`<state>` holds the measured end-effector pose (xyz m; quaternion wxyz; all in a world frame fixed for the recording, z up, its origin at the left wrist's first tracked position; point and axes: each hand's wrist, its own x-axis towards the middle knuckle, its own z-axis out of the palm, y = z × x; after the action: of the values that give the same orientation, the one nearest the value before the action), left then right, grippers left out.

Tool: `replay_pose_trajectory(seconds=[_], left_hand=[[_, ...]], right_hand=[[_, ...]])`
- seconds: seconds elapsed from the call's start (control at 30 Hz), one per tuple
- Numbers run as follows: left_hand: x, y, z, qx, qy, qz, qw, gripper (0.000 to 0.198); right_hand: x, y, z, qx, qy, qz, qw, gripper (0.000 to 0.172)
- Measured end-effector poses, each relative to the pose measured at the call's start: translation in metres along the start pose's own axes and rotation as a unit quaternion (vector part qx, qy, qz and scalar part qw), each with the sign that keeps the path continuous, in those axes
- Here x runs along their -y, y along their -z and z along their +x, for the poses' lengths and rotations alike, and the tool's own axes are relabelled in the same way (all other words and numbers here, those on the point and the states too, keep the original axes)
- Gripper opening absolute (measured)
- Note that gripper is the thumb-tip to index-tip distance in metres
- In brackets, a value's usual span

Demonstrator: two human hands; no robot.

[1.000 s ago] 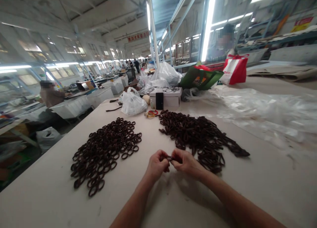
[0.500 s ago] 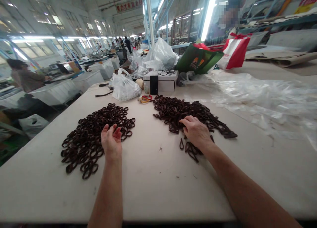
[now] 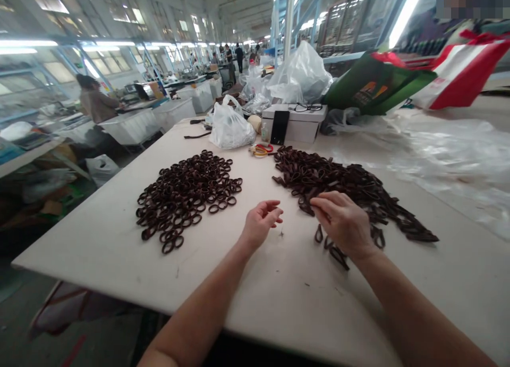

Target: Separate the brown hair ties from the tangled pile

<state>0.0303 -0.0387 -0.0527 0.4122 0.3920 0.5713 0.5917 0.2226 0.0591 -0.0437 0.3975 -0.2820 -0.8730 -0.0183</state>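
Observation:
Two heaps of dark brown strap loops lie on the pale table. In the left heap point(image 3: 187, 191) the loops are opened out into round rings. Those in the right heap point(image 3: 346, 178) are flatter and teardrop-shaped. My right hand point(image 3: 345, 221) is at the near side of the right heap, thumb and fingers pinched on a dark brown loop point(image 3: 306, 204); the fingers partly hide the grip. My left hand point(image 3: 261, 223) hovers between the heaps, fingers loosely curved and apart, with nothing visible in it. A few loose loops point(image 3: 338, 256) lie beneath my right hand.
At the table's back are a white plastic bag point(image 3: 231, 125), scissors point(image 3: 261, 150), a black phone point(image 3: 279, 127) leaning on a white box point(image 3: 305, 124), and glasses point(image 3: 307, 107). Green point(image 3: 376, 85) and red-white bags point(image 3: 464, 72) stand behind clear plastic sheeting point(image 3: 454, 149). A person point(image 3: 95, 99) is at far left.
My left hand has moved right, from the ring heap to the space between the heaps. My right hand stays by the right heap, its fingers now pinched. The camera view has turned left.

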Motion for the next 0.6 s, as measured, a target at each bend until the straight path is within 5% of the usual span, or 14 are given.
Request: replay_pose_trajectory(seconds=[0.23, 0.6], left_hand=[[0.005, -0.012, -0.005, 0.064, 0.018, -0.013, 0.998, 0.036], [0.015, -0.016, 0.0, 0.042, 0.03, -0.032, 0.998, 0.024]], right_hand=[[0.034, -0.011, -0.008, 0.079, 0.047, 0.063, 0.994, 0.024], [0.035, -0.022, -0.019, 0.062, -0.024, 0.221, 0.973, 0.022]])
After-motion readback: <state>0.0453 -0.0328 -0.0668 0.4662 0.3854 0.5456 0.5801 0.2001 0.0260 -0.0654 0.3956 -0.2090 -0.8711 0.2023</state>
